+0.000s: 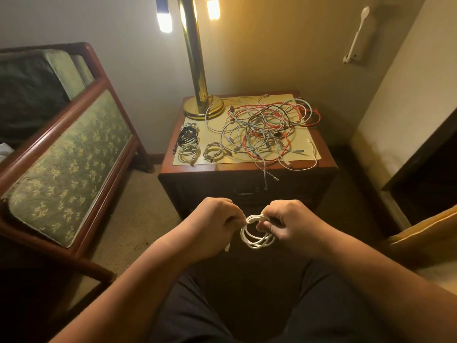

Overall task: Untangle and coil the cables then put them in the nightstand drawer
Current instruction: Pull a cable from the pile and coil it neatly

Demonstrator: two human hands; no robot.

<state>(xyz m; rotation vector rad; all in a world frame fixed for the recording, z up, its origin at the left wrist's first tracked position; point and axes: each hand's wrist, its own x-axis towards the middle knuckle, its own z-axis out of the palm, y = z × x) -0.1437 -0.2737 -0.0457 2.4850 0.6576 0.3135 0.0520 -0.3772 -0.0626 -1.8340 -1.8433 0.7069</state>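
From the head view, both hands are held low in front of the nightstand (pixel 247 168), above the person's lap. The right hand (pixel 288 225) is curled round a small white cable coil (pixel 257 237), gripping the stacked loops at their upper right. The left hand (pixel 217 226) pinches the cable at the top of the coil, and a short tail with a plug hangs below it. The coil is off the nightstand, carried wholly by the two hands.

On the nightstand, a loose tangle of cables (pixel 267 127) in white, grey, red and black fills the middle and right of the top, with a few ends drooping over the front edge. Three finished coils (pixel 190 144) lie near the front-left corner, and the lamp base (pixel 204 108) stands at the back-left corner. The drawer (pixel 244 191) below is in shadow and looks closed.

The cable is light, thin and limp but somewhat springy, so I judge that the loops will fan open if the right hand slackens. The best hold is across all the loops at one spot, while the tail is wound round the bundle. The plug is the stiff part and makes a handy end to tuck in. The smooth jacket may slide between fingertips.
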